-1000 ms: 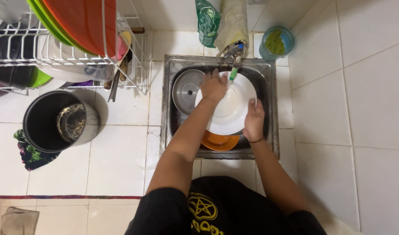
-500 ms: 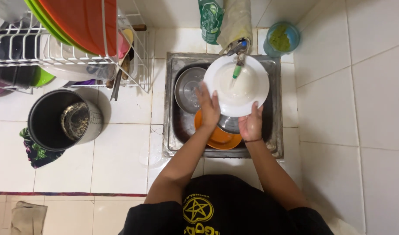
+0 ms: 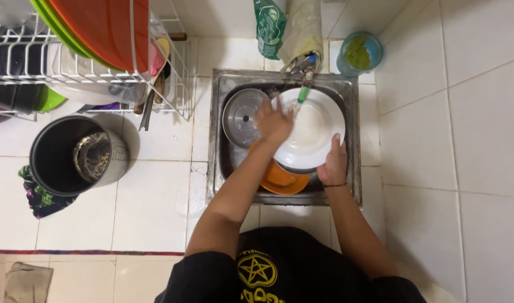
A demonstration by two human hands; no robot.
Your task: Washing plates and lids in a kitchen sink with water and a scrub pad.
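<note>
- Cloth at far left on the tiled counter, dark with a coloured pattern, partly under the pot.
- Pot, black and round, stands upright on the counter; something crusted sits in its bottom.
- Rack, white wire, behind the pot; it holds large orange and green plates on edge, with utensil handles hanging at its right end.
- Sink, a steel square set in the counter, right of the rack.
- Lid, round steel with a centre knob, lies flat in the sink's left half.
- Left hand lies palm-down on the plate's left rim, fingers spread flat and pressed to the surface, not closed round anything.
- Orange dish sits low in the sink, near its front wall, mostly covered by the plate.
- Plate, white and round, is held over the sink under the tap, face up toward the camera. Being round, it has no long axis; it looks tilted, though I cannot tell which way.
- Tap at the sink's back edge, with a green nozzle over the plate.
- Right hand grips the plate's near right rim, thumb on top, fingers hidden beneath.
- Jar, clear blue with green contents, stands at the sink's back right corner.
</note>
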